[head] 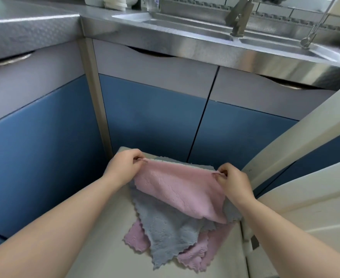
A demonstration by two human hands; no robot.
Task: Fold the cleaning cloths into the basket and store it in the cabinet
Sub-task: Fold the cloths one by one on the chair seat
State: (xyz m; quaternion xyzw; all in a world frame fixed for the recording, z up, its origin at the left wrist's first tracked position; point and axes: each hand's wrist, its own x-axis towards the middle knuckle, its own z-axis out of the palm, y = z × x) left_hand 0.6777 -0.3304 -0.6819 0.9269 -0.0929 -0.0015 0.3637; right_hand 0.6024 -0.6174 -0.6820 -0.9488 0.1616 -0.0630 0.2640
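Here the pink cloth (177, 189) is stretched between both hands above a pale stool (97, 247), near its far edge. The left hand (125, 167) pinches the cloth's far left corner between thumb and curled fingers; the right hand (233, 181) pinches the far right corner the same way. The cloth's near part droops from the hands onto the pile beneath.

That pile lies on the stool's seat: a grey cloth (165, 233) spread on top with its scalloped edge pointing toward the near edge, and a lilac cloth (195, 253) under it, showing at the near left and near right of the grey one. More grey fabric shows behind the pink cloth at the far edge and just beside the right wrist; whether it is the same grey cloth or another cannot be told.

No basket shows. The only container is the steel sink (185, 27) at the top, set in the counter (34, 23); its basins are seen at a low angle and their contents cannot be made out. A tap (239, 15) rises between the basins, its top cut off by the picture's edge. Blurred white objects stand at the counter's far edge.

Below the counter the cabinet (155, 117) doors, grey over blue, are all closed. A cream panel (305, 157) crosses the right side, cut off by the picture's edge; what it belongs to is unclear.
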